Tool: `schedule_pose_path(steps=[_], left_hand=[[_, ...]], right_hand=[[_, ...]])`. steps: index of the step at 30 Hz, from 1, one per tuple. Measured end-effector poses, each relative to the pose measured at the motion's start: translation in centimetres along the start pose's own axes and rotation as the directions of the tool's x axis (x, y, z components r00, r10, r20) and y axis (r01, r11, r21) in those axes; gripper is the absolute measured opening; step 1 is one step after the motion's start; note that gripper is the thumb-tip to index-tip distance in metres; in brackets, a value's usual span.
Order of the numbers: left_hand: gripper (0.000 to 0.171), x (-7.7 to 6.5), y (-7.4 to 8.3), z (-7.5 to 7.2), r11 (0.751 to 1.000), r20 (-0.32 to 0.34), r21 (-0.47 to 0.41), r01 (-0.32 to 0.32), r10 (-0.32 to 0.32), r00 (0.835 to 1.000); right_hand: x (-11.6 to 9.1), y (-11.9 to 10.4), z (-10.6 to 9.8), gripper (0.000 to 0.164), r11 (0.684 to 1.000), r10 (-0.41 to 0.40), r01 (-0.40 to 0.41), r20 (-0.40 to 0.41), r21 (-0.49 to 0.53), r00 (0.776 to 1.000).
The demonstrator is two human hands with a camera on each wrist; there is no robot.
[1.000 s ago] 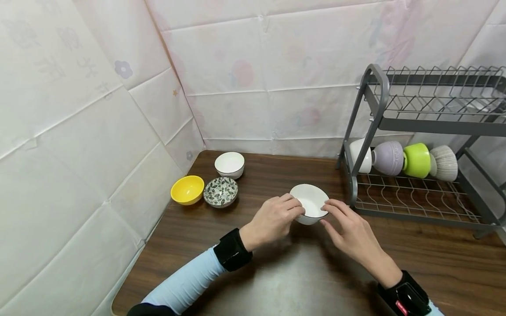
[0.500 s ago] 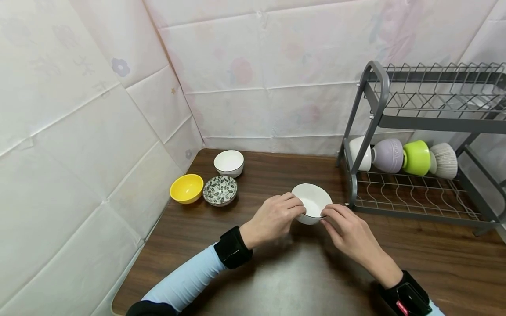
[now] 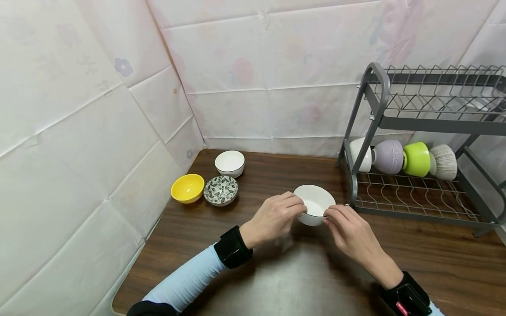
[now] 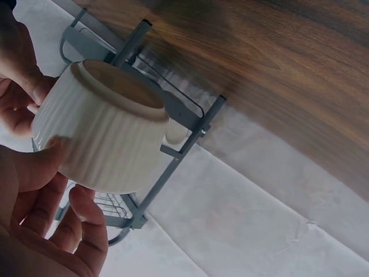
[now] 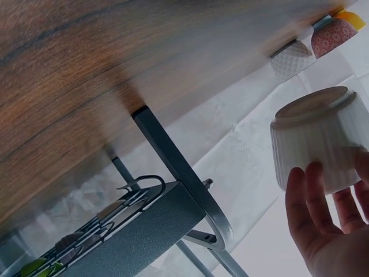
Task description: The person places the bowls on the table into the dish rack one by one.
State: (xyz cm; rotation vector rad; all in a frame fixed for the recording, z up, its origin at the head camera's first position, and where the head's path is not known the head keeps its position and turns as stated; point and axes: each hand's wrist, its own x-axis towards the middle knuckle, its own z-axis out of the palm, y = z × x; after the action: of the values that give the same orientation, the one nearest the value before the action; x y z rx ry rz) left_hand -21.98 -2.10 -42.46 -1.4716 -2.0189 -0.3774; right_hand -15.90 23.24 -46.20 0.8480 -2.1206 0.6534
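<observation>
Left hand (image 3: 274, 216): the fingers and thumb are clamped on the near rim of the held bowl (image 3: 316, 199), on the side farther from the dish rack (image 3: 439, 126).
Right hand (image 3: 352, 232): the fingers and thumb pinch the same rim on the side nearer the rack.
Held bowl's look: round and deep, smooth glossy white inside, with a thin dark line around the lip; the outer wall carries fine vertical ribs, and the wrist views show a brownish underside within a raised foot.
Held bowl's place: left of the rack and near it, mouth up, raised off the table (image 3: 300, 281).
Rack's lower tier: a row of a white cup (image 3: 366, 162), a lilac bowl (image 3: 388, 157), a lime-green bowl (image 3: 417, 159) and a ribbed whitish bowl (image 3: 446, 162), all lying on their sides.
Well left of the rack: a second white bowl (image 3: 229, 162), a leaf-patterned bowl (image 3: 220, 191) and a yellow bowl (image 3: 187, 188), the yellow one farthest from it.
Behind the rack: a pale printed sheet (image 3: 308, 48).
</observation>
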Motion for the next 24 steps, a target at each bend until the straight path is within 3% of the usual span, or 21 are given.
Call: schedule_pose_path(steps=[7,15,19,24], left_hand=[[0.02,0.1,0.3,-0.2,0.999,-0.041,-0.035,0.021,-0.022,0.999],[0.023,0.1,0.3,-0.5,0.994,-0.148,-0.086,0.071,-0.084,0.985],[0.033,-0.2,-0.7,-0.9,0.986,-0.174,-0.09,0.137,-0.151,0.973],[0.036,-0.6,-2.4,-1.4,0.971,-0.184,-0.093,0.22,-0.234,0.955]], right_hand=[[0.1,0.0,-0.2,0.033,1.0,-0.018,0.018,-0.043,-0.005,0.999],[0.5,-0.8,-0.9,0.034,1.0,-0.024,0.023,-0.143,-0.013,0.989],[1.3,-1.3,-1.7,0.037,0.999,-0.036,0.037,-0.235,-0.003,0.971],[2.9,-2.0,-3.4,0.041,0.999,-0.043,0.046,-0.359,0.0,0.932]])
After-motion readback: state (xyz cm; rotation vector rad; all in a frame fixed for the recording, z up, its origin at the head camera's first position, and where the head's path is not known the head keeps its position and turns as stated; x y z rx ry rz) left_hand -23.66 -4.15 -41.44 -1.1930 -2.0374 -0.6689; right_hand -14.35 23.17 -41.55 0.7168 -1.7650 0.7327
